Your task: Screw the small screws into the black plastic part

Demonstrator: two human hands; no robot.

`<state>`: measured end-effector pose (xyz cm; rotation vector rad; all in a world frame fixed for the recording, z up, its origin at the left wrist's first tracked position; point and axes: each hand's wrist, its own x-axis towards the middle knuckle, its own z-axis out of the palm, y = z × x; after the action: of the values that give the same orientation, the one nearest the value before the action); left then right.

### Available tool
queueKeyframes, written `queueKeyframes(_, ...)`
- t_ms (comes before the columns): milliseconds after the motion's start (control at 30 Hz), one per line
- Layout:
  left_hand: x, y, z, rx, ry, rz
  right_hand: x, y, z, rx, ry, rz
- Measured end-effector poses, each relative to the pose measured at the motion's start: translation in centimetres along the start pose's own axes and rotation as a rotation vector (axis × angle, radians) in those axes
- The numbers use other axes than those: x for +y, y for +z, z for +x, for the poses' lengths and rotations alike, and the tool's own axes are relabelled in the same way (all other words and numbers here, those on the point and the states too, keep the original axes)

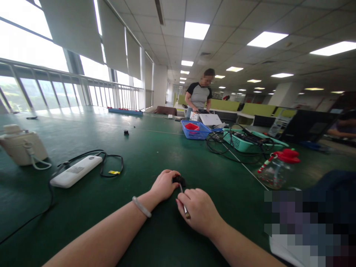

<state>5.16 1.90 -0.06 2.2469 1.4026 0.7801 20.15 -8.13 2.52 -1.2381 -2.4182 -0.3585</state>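
Note:
In the head view, my left hand [164,185] rests on the green tabletop [144,148], its thumb and fingers closed round a small black part [182,181]. My right hand [200,210] grips a slim pen-like tool [187,213] with a brownish rear end. The tool's thin metal front meets the black part; its very tip is hard to make out. Both hands are close together, nearly touching at the part. Fingers hide much of the black piece, so its exact kind cannot be told.
Left of my hands lie a white oblong device [78,171] with a black cable and a beige flask [24,146]. Ahead are a small black block [126,132], a blue basket [194,134] and a green basket [236,142] of cables. A red-lidded jar [276,170] stands right. Another person [198,95] stands beyond.

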Motion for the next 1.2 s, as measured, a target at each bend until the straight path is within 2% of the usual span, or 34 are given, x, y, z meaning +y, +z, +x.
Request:
queueKeyframes(133, 0.0, 0.0, 0.0, 0.007, 0.013, 0.003, 0.1, 0.0, 0.1, -0.003, -0.011, 0.005)
queueKeyframes(333, 0.0, 0.0, 0.0, -0.011, 0.012, 0.006, 0.5, 0.0, 0.0, 0.064, -0.01, -0.02)
queueKeyframes(667, 0.0, 0.1, -0.1, -0.003, 0.033, 0.03, 0.5, 0.0, 0.0, 0.07, 0.032, 0.026)
queueKeyframes(967, 0.0, 0.0, -0.1, -0.026, -0.007, 0.034, 0.8, 0.1, 0.0, 0.108, 0.043, 0.043)
queueKeyframes(1200, -0.2, 0.2, -0.1, -0.034, 0.044, 0.057, 2.1, 0.3, 0.0, 0.114, 0.195, 0.117)
